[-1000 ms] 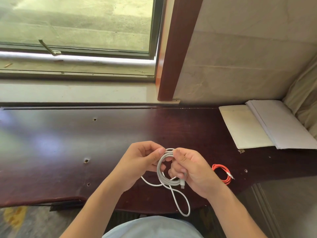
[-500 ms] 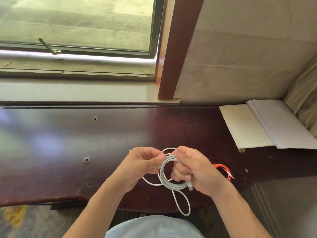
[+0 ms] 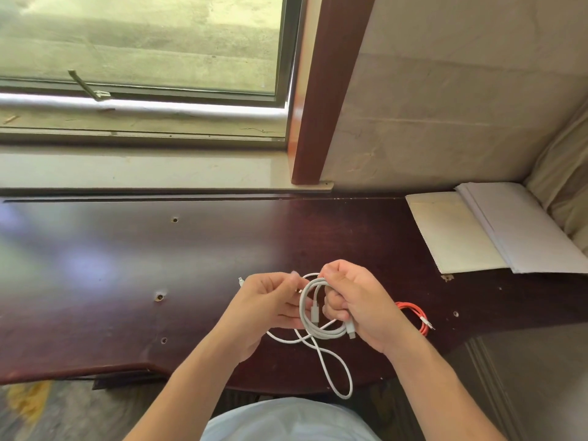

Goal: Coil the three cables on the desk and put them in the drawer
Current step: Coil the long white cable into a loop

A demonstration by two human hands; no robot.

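A grey-white coiled cable [image 3: 306, 308] hangs between my hands above the dark wooden desk [image 3: 133, 265]. My right hand [image 3: 356, 300] grips the coil at its top and right side, fingers curled round the loops. My left hand [image 3: 270, 300] sits just left of the coil with fingers curled, pinching a cable end near the loop's top. A second white cable [image 3: 331, 364] lies loose on the desk beneath, its loop hanging over the front edge. An orange coiled cable [image 3: 415, 315] lies on the desk to the right, partly hidden behind my right hand. No drawer is in view.
A cream pad [image 3: 451, 232] and a stack of white papers [image 3: 525, 227] lie at the desk's far right. A window [image 3: 143, 43] and a wooden frame post [image 3: 324, 90] stand behind the desk. Small screw holes [image 3: 159, 296] dot the desktop.
Both hands have turned the coil slightly; the right hand shifted up to the coil's top, and a connector now hangs inside the loop. The orange cable has not moved.
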